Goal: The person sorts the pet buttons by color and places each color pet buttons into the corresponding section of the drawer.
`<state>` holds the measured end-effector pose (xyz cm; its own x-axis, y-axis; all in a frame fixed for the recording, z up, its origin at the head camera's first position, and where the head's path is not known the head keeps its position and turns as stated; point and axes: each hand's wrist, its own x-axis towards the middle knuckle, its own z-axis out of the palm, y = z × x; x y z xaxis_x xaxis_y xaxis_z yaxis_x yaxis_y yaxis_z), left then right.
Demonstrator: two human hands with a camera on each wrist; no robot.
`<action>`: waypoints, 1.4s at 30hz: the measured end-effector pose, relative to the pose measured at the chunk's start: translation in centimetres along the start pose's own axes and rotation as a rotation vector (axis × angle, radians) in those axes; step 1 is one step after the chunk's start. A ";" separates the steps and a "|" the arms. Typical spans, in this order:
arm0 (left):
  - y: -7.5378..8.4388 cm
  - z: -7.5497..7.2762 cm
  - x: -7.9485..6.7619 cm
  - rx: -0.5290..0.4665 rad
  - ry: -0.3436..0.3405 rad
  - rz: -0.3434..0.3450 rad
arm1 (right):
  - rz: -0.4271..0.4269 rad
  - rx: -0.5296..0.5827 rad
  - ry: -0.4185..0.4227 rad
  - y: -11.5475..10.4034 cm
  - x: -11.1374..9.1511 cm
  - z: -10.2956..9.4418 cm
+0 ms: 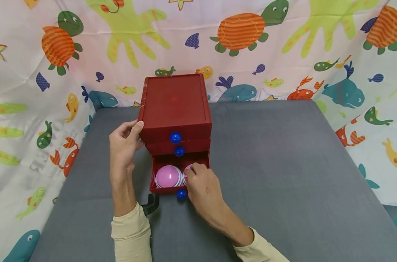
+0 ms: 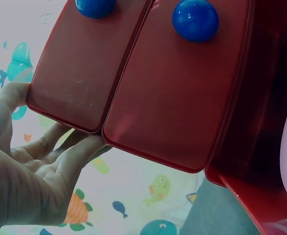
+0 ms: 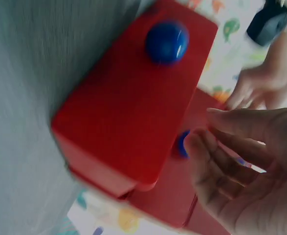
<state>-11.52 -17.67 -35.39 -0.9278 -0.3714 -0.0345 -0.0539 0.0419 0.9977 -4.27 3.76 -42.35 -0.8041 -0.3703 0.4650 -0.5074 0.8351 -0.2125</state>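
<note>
A red drawer unit [image 1: 175, 102] with blue round knobs stands on the grey table. Its bottom drawer [image 1: 153, 178] is pulled out, with two pink domed pieces with white rims side by side in it. The left pink piece [image 1: 168, 176] shows fully; the right one is mostly hidden by my right hand [image 1: 205, 189]. That hand reaches over the drawer front from the right, fingers loosely bent; in the right wrist view nothing shows between thumb and fingers. My left hand [image 1: 123, 145] grips the unit's left side, thumb at the upper front corner and fingers along the side wall.
The two upper drawers are closed, each with a blue knob [image 1: 175, 138] in front. A curtain [image 1: 198, 62] printed with sea animals hangs behind and at both sides of the grey table [image 1: 267, 163]. A black strap piece [image 1: 151, 205] sits at the left wrist.
</note>
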 end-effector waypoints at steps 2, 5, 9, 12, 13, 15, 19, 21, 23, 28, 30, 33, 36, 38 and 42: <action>0.1 -0.1 0.1 -0.008 0.002 0.002 | -0.059 0.004 0.022 -0.9 -1.0 0.0; 0.1 -0.2 0.2 -0.011 0.003 0.004 | -0.125 -0.010 -0.057 -2.1 -2.3 0.6; -0.1 -0.3 0.2 -0.011 0.000 0.001 | -0.170 -0.074 -0.195 -2.9 -3.2 1.3; -0.2 -0.2 0.1 -0.019 0.010 0.001 | -0.191 -0.130 -0.189 -3.0 -3.3 1.8; -0.2 -0.2 0.1 -0.015 0.017 0.004 | -0.193 -0.145 -0.172 -3.0 -3.2 2.0; -0.3 -0.1 0.1 -0.023 0.029 0.010 | -0.193 -0.169 -0.137 -2.8 -2.9 2.4; -0.3 0.0 0.2 -0.028 0.032 0.022 | -0.184 -0.185 -0.098 -2.1 -1.8 3.0; -0.3 0.1 0.3 -0.040 0.032 0.025 | -0.182 -0.182 -0.089 -1.8 -1.2 3.3; -0.3 0.1 0.3 -0.029 0.035 0.027 | -0.177 -0.181 -0.079 -1.5 -0.5 3.6; -0.3 0.3 0.2 -0.010 0.029 0.019 | -0.145 -0.218 -0.036 -0.9 0.7 4.5; -0.3 0.4 0.2 -0.010 0.025 0.020 | -0.135 -0.228 -0.021 -0.6 1.0 4.7; -0.3 0.5 0.2 -0.003 0.028 0.023 | -0.133 -0.241 -0.005 -0.2 1.2 5.0; -0.3 0.5 0.3 -0.007 0.033 0.022 | -0.140 -0.249 0.003 0.2 1.3 5.3; -0.3 0.5 0.3 0.000 0.034 0.024 | -0.140 -0.247 -0.005 0.4 1.3 5.3; -0.3 0.6 0.3 -0.006 0.035 0.016 | -0.131 -0.200 -0.115 0.6 1.2 4.7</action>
